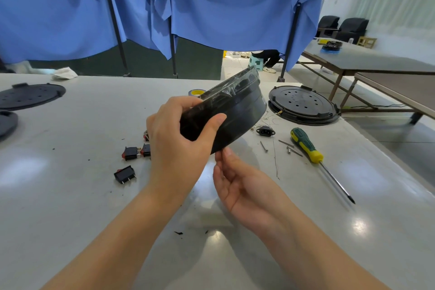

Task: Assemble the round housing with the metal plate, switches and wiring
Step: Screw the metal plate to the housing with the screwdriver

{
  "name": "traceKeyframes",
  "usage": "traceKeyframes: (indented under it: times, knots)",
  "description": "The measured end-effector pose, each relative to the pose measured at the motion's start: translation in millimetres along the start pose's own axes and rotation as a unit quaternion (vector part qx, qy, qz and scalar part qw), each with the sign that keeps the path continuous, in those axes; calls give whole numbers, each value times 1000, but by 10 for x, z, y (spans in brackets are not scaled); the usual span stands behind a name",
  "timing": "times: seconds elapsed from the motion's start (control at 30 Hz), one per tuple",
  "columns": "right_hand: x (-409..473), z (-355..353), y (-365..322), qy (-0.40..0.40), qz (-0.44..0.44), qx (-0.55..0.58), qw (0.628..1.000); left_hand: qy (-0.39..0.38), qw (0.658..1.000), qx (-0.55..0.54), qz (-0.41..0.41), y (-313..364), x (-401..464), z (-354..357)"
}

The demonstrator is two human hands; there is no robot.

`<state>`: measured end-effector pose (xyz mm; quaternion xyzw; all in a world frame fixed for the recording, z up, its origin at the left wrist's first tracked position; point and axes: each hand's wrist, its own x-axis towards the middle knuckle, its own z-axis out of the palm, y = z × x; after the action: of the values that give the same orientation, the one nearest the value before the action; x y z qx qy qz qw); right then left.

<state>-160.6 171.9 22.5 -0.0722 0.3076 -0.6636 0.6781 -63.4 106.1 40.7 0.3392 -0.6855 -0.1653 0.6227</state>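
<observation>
My left hand (181,139) grips the round black housing (237,113) by its near rim and holds it tilted above the table, thumb on the outer wall. Clear film covers the housing's upper face. My right hand (237,179) sits just below the housing, palm up, with its fingertips touching the lower edge. Three black rocker switches with red ends lie on the table: two (131,153) (146,150) beside my left wrist and one (124,174) nearer me. A black power socket (265,130) with thin wires (274,148) lies right of the housing.
A black perforated round cover (303,105) lies at the right. A green-yellow screwdriver (313,150) and several screws (290,148) lie beside it. A tape roll (196,92) sits behind the housing. Two more black discs (30,95) (7,122) are at the far left. A white rag (64,73) is at the table's back edge.
</observation>
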Motion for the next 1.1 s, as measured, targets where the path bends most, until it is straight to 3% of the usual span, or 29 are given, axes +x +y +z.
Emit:
traceKeyframes:
  times: [0.27,0.43,0.63,0.87,1.1]
  knots:
    - [-20,-20,-76,0,18,-24,1000,-13,1000,11,14,-30,-12,7]
    - [-81,-65,-248,0,62,-78,995,-6,997,36,75,-77,-21,16]
    - [-192,-187,-427,-62,157,16,985,-24,987,85,136,-141,-24,43]
    - [-290,-344,-365,-86,222,162,958,-146,957,139,207,-64,-131,90]
    - [-343,-418,-234,2,181,212,960,-293,916,196,192,29,-201,51]
